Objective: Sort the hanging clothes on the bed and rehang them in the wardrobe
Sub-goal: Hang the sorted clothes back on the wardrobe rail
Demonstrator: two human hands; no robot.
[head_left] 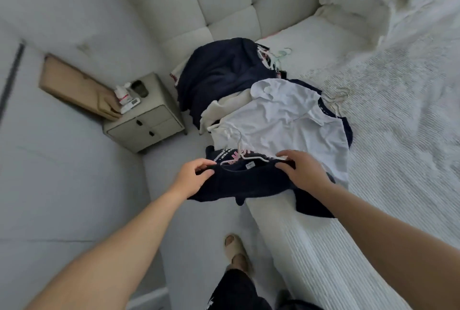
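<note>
Now both hands grip the navy shirt (239,180) at the near edge of the bed (398,135): the left hand (194,173) pinches one shoulder, the right hand (302,169) the other, likely to seat it on its white hanger (242,153). Beyond it lie a white shirt (286,120) and a dark pile (221,71) with hangers. The bedspread is ribbed and pale; a nightstand (146,115) stands by the tufted headboard (224,3).

Clothes pile (251,100) crowded the bed's (398,135) near edge up to the headboard (224,6); beyond it the bedcover lay open. A nightstand (146,115) narrowed the floor strip alongside.
</note>
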